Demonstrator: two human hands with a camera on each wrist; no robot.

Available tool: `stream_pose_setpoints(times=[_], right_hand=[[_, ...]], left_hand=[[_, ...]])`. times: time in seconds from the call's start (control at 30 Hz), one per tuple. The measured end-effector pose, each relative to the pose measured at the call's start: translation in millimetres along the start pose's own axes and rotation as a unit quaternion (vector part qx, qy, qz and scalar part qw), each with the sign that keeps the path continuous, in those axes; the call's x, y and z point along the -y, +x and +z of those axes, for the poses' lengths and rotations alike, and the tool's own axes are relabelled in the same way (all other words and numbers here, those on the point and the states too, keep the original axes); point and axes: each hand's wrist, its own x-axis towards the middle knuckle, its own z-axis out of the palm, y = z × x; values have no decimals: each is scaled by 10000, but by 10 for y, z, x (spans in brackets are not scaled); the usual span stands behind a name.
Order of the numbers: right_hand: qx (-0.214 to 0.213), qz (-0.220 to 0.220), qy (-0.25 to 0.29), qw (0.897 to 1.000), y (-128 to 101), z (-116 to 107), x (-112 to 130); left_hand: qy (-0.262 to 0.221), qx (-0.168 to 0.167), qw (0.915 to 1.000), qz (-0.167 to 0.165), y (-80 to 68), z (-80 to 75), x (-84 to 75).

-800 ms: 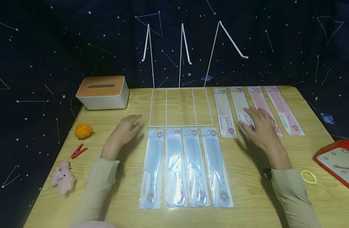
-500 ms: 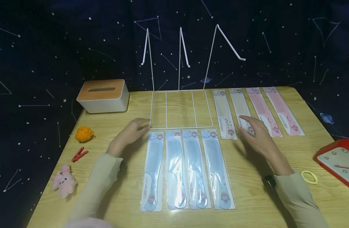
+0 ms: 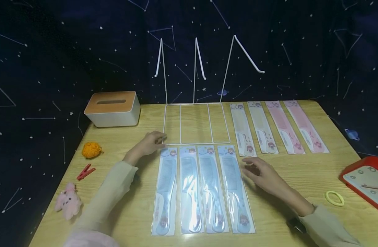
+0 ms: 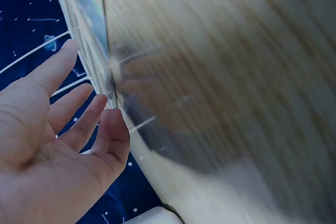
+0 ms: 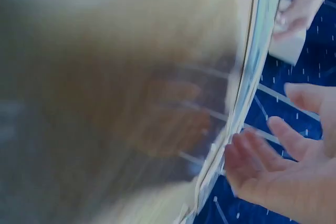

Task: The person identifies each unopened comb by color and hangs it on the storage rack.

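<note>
My left hand (image 3: pixel 149 143) is at the front left corner of a white wire rack (image 3: pixel 196 143), its fingertips right at the wire. In the left wrist view its fingers (image 4: pixel 114 129) are loosely bent. My right hand (image 3: pixel 266 175) hovers just right of the rightmost packaged blue comb (image 3: pixel 235 192), its fingers relaxed with nothing held. Several such blue combs, including the leftmost comb (image 3: pixel 165 192), lie side by side in front of the rack. The rack's three uprights (image 3: pixel 194 72) end in hooked arms that carry nothing.
Right of the rack lie packaged cream combs (image 3: pixel 243 130) and pink combs (image 3: pixel 284 127). A tissue box (image 3: pixel 113 109), orange yarn ball (image 3: pixel 91 150), red clip (image 3: pixel 85 172) and pink plush (image 3: pixel 68 201) are left. A red clock (image 3: pixel 366 183) and yellow ring (image 3: pixel 334 198) sit right.
My left hand has moved right to the rack's corner. My right hand has come back from over the cream and pink combs toward the blue ones. The head view has tilted up slightly.
</note>
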Motion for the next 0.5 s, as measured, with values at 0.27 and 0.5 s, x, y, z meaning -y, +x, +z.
stream_pose_setpoints(times=[0.27, 0.5], right_hand=[[544, -51, -887, 9946, -201, 214, 192], [639, 129, -1150, 9912, -286, 327, 345]], left_hand=[[336, 70, 9992, -210, 13, 42, -9], [341, 23, 9990, -277, 61, 48, 51]])
